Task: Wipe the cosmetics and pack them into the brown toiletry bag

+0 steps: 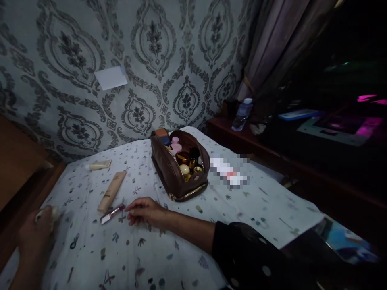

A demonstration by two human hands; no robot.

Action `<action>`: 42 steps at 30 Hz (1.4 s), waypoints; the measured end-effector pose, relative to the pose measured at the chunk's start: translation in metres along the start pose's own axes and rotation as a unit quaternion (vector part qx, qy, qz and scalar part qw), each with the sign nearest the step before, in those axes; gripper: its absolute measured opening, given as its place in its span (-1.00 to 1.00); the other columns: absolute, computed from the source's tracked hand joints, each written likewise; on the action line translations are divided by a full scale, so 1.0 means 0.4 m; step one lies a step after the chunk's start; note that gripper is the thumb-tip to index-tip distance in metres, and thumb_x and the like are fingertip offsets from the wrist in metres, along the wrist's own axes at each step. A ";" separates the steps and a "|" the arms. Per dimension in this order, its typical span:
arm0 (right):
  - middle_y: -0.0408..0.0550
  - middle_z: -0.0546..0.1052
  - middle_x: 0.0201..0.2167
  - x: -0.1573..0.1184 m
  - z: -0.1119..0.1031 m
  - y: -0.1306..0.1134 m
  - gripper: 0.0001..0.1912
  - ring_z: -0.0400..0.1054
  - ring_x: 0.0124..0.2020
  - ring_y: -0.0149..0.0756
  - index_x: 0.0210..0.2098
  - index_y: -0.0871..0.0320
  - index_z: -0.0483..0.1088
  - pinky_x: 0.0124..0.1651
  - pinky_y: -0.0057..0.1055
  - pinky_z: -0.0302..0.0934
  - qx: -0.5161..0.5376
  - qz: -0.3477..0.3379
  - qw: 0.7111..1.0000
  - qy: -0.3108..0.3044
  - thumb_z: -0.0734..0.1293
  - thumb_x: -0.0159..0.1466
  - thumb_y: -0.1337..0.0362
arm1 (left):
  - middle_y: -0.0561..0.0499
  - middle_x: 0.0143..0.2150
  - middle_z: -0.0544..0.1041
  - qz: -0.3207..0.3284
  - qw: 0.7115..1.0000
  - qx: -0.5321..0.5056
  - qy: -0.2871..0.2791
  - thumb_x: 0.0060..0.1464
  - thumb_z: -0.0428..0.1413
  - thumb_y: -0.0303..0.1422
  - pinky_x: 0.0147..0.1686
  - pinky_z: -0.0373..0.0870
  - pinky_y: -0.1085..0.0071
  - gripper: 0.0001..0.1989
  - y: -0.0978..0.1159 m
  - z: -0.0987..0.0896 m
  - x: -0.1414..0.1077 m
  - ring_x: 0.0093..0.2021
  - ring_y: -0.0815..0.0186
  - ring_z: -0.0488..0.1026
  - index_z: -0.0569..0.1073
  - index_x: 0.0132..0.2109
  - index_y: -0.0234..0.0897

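From my head camera, the brown makeup bag [165,166] sits unzipped on the printed white cloth [87,245], stuffed with little pots and bottles. My right hand [148,211] is in front of the bag and a bit to its left, half open with loose, bent fingers, and I see nothing in it. Its fingertips are right beside the lip gloss tube [112,214], left of the bag; I can't tell if they touch. That tube is thin and looks smooth, so a clumsy poke could roll it away, or bump it into the tan squeeze tube [111,192] next to it. The small cream tube [99,165] lies farther left of the bag. My left hand [34,231], far left of the bag, looks curled round a pale thing [54,213], but it's too blurry to say what. If that grip is loose, it could drop. My right arm lies close in front of the bag, so a careless elbow could shove it, and the cream round lid [184,170] might tumble out.
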State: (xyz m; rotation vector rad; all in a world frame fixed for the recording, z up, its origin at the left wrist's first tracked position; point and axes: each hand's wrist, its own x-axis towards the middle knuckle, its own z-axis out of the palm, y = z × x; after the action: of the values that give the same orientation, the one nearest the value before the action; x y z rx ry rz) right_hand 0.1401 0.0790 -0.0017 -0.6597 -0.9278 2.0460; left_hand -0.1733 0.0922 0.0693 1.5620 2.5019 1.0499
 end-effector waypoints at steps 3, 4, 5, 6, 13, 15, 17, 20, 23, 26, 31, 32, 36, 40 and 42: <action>-0.21 0.50 -0.53 0.003 0.000 0.003 -0.41 0.43 -0.55 -0.45 -0.26 0.22 0.42 -0.46 -0.53 0.21 0.009 -0.008 1.000 -0.001 0.59 -0.19 0.04 | 0.22 -0.46 0.48 0.034 0.997 -0.051 -0.045 0.03 -0.02 -0.05 -0.38 0.42 0.35 -0.75 0.101 0.004 -0.057 -0.29 0.17 0.48 0.39 -0.31 -0.07; -0.21 0.49 -0.51 0.002 0.001 0.005 -0.40 0.44 -0.54 -0.43 -0.22 0.22 0.41 -0.46 -0.53 0.22 0.004 -0.015 1.000 -0.001 0.58 -0.16 0.04 | 0.23 -0.44 0.50 0.065 0.994 -0.050 -0.069 0.04 -0.02 -0.08 -0.33 0.43 0.35 -0.76 0.133 0.010 -0.077 -0.29 0.18 0.48 0.41 -0.30 -0.08; -0.21 0.47 -0.47 0.001 0.003 0.007 -0.40 0.44 -0.53 -0.43 -0.18 0.20 0.39 -0.47 -0.52 0.23 -0.005 -0.027 1.000 0.005 0.57 -0.12 0.05 | 0.22 -0.43 0.51 0.090 0.991 -0.052 -0.083 0.06 -0.02 -0.08 -0.31 0.43 0.36 -0.75 0.162 0.017 -0.099 -0.30 0.19 0.48 0.43 -0.29 -0.09; -0.21 0.45 -0.42 -0.001 0.005 0.010 -0.41 0.44 -0.52 -0.43 -0.13 0.19 0.37 -0.48 -0.52 0.23 -0.025 -0.043 0.999 0.016 0.55 -0.08 0.07 | 0.22 -0.40 0.53 0.118 0.985 -0.058 -0.113 0.08 -0.02 -0.07 -0.30 0.43 0.37 -0.73 0.187 0.027 -0.121 -0.31 0.21 0.48 0.44 -0.26 -0.10; -0.02 0.35 0.00 -0.041 0.023 0.004 -0.37 0.38 -0.28 -0.41 0.11 0.09 0.26 -0.31 -0.46 0.29 -0.361 -0.222 0.896 0.132 0.42 0.06 0.44 | -0.04 -0.14 0.59 0.281 0.940 -0.091 -0.171 0.14 -0.04 0.02 -0.20 0.46 0.32 -0.58 0.272 0.101 -0.275 -0.16 0.15 0.53 0.47 -0.11 -0.19; -0.04 0.38 -0.09 -0.053 0.022 -0.004 -0.50 0.36 -0.23 -0.35 0.04 0.14 0.32 -0.18 -0.41 0.29 -0.427 -0.241 0.861 0.133 0.37 0.10 0.47 | -0.08 -0.08 0.57 0.316 0.927 -0.082 -0.184 0.18 -0.06 -0.01 -0.12 0.45 0.26 -0.59 0.276 0.116 -0.306 -0.08 0.13 0.52 0.46 -0.07 -0.19; -0.07 0.39 -0.21 -0.063 0.016 -0.009 -0.65 0.33 -0.21 -0.31 -0.07 0.18 0.37 -0.11 -0.37 0.27 -0.479 -0.245 0.834 0.122 0.33 0.13 0.47 | -0.10 -0.09 0.56 0.329 0.919 -0.076 -0.204 0.22 -0.08 -0.02 -0.11 0.45 0.22 -0.59 0.273 0.128 -0.328 -0.08 0.12 0.51 0.44 -0.05 -0.20; -0.10 0.37 -0.27 -0.073 0.002 -0.010 -0.69 0.30 -0.20 -0.27 -0.13 0.19 0.36 -0.12 -0.37 0.25 -0.531 -0.239 0.809 0.080 0.38 0.10 0.41 | -0.11 -0.08 0.55 0.332 0.916 -0.067 -0.214 0.24 -0.11 -0.02 -0.06 0.44 0.14 -0.57 0.253 0.150 -0.347 -0.05 0.10 0.50 0.42 -0.01 -0.20; -0.11 0.35 -0.27 -0.080 -0.009 -0.005 -0.64 0.27 -0.20 -0.26 -0.15 0.17 0.35 -0.12 -0.38 0.23 -0.556 -0.231 0.795 0.070 0.44 0.07 0.32 | -0.14 -0.03 0.55 0.348 0.913 -0.060 -0.205 0.24 -0.13 0.00 0.01 0.42 0.10 -0.52 0.222 0.181 -0.358 0.03 0.06 0.48 0.41 0.04 -0.23; -0.10 0.35 -0.25 -0.084 -0.015 -0.001 -0.68 0.26 -0.19 -0.26 -0.18 0.16 0.36 -0.10 -0.37 0.21 -0.574 -0.218 0.784 0.097 0.44 0.08 0.33 | -0.14 0.04 0.55 0.381 0.904 -0.053 -0.185 0.27 -0.17 -0.03 0.01 0.44 0.13 -0.50 0.192 0.211 -0.362 0.08 0.06 0.47 0.39 0.11 -0.24; -0.04 0.39 -0.17 -0.084 -0.020 -0.001 -0.61 0.27 -0.07 -0.18 -0.12 0.15 0.38 0.01 -0.28 0.19 -0.595 -0.204 0.772 0.091 0.48 0.08 0.25 | -0.12 0.02 0.56 0.414 0.899 -0.027 -0.136 0.29 -0.19 -0.11 0.02 0.43 0.14 -0.56 0.168 0.219 -0.330 0.05 0.08 0.49 0.39 0.10 -0.22; -0.03 0.40 -0.15 -0.083 -0.021 -0.001 -0.58 0.27 -0.06 -0.17 -0.09 0.15 0.38 0.03 -0.27 0.19 -0.594 -0.203 0.773 0.091 0.49 0.08 0.24 | -0.12 0.02 0.55 0.402 0.907 -0.016 -0.128 0.29 -0.18 -0.11 0.00 0.44 0.15 -0.56 0.168 0.214 -0.322 0.05 0.08 0.49 0.38 0.10 -0.22; 0.00 0.44 -0.08 -0.078 -0.027 0.003 -0.49 0.29 0.00 -0.15 0.02 0.15 0.33 0.08 -0.24 0.17 -0.586 -0.211 0.777 0.092 0.48 0.10 0.28 | -0.17 0.13 0.45 0.327 0.939 0.001 -0.106 0.28 -0.21 -0.10 -0.11 0.48 0.16 -0.55 0.183 0.185 -0.303 0.08 0.06 0.45 0.29 0.14 -0.23; 0.00 0.45 -0.11 -0.082 -0.023 -0.003 -0.57 0.29 -0.02 -0.16 -0.03 0.16 0.36 0.07 -0.25 0.18 -0.596 -0.211 0.769 0.100 0.46 0.12 0.29 | -0.17 0.03 0.43 0.358 0.924 -0.003 -0.132 0.25 -0.14 -0.07 -0.12 0.50 0.12 -0.58 0.203 0.172 -0.312 0.02 0.04 0.45 0.35 0.06 -0.24; 0.01 0.43 -0.11 -0.087 -0.019 -0.011 -0.58 0.27 -0.02 -0.15 -0.04 0.18 0.38 0.08 -0.24 0.18 -0.606 -0.206 0.760 0.110 0.47 0.12 0.26 | -0.17 0.01 0.39 0.402 0.905 -0.005 -0.141 0.25 -0.11 -0.11 -0.07 0.48 0.10 -0.61 0.203 0.174 -0.317 0.03 0.04 0.43 0.39 0.04 -0.24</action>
State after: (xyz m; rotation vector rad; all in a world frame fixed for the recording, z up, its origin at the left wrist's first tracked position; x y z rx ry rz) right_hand 0.1668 0.0553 0.0018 -1.1588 -2.0158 0.7317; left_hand -0.0212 0.0502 0.0181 2.5993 1.6496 0.7595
